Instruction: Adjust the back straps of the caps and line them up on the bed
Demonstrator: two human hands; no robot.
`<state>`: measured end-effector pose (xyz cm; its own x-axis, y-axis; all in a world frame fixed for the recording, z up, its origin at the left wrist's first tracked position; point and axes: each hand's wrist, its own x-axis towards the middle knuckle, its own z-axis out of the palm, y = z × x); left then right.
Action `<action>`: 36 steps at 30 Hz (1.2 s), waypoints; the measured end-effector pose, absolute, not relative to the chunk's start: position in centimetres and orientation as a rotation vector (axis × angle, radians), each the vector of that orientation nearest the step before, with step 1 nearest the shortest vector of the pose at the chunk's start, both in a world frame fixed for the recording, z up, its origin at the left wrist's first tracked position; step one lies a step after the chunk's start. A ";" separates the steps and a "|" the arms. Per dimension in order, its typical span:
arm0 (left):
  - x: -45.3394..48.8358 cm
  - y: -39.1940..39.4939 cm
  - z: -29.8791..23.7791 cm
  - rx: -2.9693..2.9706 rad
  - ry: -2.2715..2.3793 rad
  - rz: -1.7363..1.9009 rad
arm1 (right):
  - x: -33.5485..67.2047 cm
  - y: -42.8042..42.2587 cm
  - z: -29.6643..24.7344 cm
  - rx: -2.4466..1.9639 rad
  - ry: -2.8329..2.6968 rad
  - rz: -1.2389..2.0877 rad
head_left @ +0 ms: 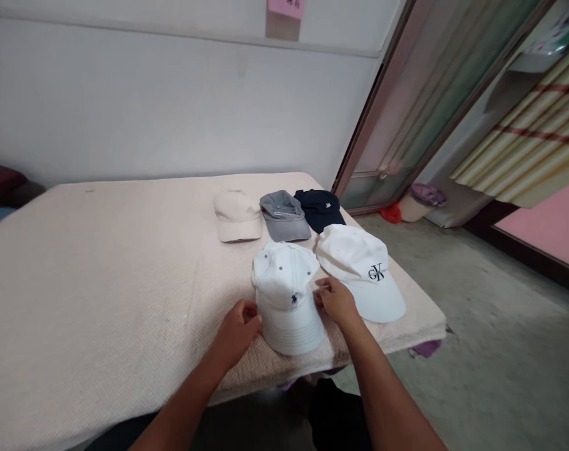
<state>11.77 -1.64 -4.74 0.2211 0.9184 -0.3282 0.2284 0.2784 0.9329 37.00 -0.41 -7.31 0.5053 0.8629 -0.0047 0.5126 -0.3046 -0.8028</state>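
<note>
A white baseball cap (284, 282) with a small dark blue logo lies near the table's front edge, its brim toward me. My left hand (240, 332) has its fingers curled at the cap's left side, where the brim meets the crown. On the opposite side, my right hand (337, 300) is closed at the cap's right edge, between it and a second white cap (352, 254) with black letters. Behind them, a beige cap (237, 213), a grey cap (284, 210) and a navy cap (319, 205) form a row.
A cream textured cloth covers the table (124, 269), which reaches far to the left. A pale wall (171, 106) stands behind it. To the right are the concrete floor (491, 313), a sliding door (401, 94), a bin (418, 203) and a striped curtain (523, 138).
</note>
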 end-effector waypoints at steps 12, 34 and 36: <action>10.3 -2.7 -4.5 1.514 1.250 0.590 | 31.9 -2.9 -1.0 -1.588 -1.101 0.097; -0.8 -2.8 -4.2 1.694 1.620 0.535 | 15.3 -1.5 -4.9 -1.549 -2.281 0.747; -1.6 -2.8 -4.0 1.701 1.647 0.505 | 14.2 -1.2 -5.0 -1.540 -2.309 0.745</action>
<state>-1.64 -2.79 -4.01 0.1136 0.9748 -0.1920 0.6995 0.0588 0.7122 14.22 -1.17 -4.96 -0.4002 0.9145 -0.0602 0.7770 0.3037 -0.5514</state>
